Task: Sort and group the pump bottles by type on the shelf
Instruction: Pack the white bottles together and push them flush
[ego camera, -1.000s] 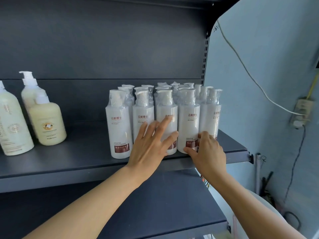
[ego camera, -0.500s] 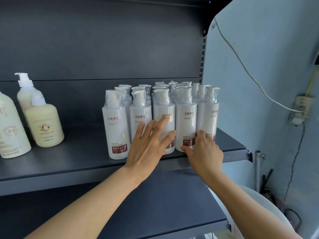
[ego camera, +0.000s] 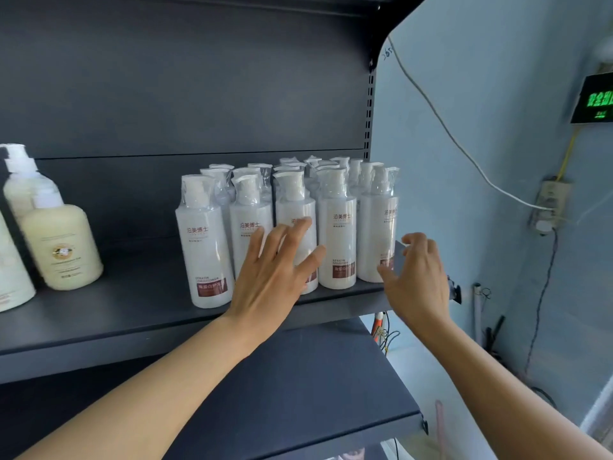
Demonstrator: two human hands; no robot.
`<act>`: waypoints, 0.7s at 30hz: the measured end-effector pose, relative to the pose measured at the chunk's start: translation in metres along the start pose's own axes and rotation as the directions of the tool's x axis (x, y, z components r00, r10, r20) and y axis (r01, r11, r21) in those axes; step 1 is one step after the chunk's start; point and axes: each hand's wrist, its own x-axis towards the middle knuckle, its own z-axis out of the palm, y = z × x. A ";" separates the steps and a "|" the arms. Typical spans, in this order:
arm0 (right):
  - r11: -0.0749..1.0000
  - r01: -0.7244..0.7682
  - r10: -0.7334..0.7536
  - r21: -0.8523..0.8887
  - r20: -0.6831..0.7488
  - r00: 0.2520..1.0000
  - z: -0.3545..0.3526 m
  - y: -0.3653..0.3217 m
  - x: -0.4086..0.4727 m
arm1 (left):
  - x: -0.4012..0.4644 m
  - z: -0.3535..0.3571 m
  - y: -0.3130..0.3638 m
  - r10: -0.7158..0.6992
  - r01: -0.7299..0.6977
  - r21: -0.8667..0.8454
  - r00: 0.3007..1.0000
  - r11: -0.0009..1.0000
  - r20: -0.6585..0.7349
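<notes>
Several white pump bottles [ego camera: 336, 234] with brown labels and plastic-wrapped pumps stand packed together at the right end of the dark shelf [ego camera: 132, 313]. My left hand [ego camera: 275, 273] is spread with straight fingers in front of the front-row bottles, fingertips at their faces. My right hand [ego camera: 416, 277] hovers at the shelf's right end, fingers loosely curled and holding nothing, just clear of the rightmost bottle [ego camera: 376, 234]. Cream-coloured pump bottles [ego camera: 61, 244] stand at the shelf's left end.
A lower dark shelf [ego camera: 298, 393] juts out beneath my arms. The shelf upright [ego camera: 370, 111] and a pale blue wall [ego camera: 481, 127] bound the right side, with a white cable [ego camera: 441, 124], a wall socket [ego camera: 549, 204] and a green lit sign [ego camera: 593, 97].
My right hand has come off the rightmost bottles and moved right, fingers now loose. My left hand stays spread on the front row. The view has shifted slightly.
</notes>
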 end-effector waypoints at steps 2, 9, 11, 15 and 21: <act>0.999 -0.046 0.045 0.007 0.115 0.992 -0.003 0.008 0.008 | 0.005 0.001 0.006 0.039 -0.040 -0.009 0.999 0.999 -0.012; 0.981 -0.050 -0.001 0.185 0.265 0.964 0.011 0.016 0.015 | 0.011 0.012 0.017 0.134 -0.134 -0.007 0.990 0.991 0.047; 0.982 -0.047 -0.002 0.183 0.257 0.966 0.013 0.016 0.016 | 0.011 0.013 0.016 0.146 -0.146 -0.001 0.988 0.989 0.049; 0.982 -0.055 0.006 0.183 0.258 0.966 0.015 0.016 0.017 | 0.010 0.016 0.014 0.151 -0.152 0.018 0.986 0.988 0.066; 0.993 -0.054 0.036 0.104 0.164 0.986 0.015 0.014 0.008 | 0.009 0.017 0.012 0.173 -0.173 -0.007 0.984 0.985 0.038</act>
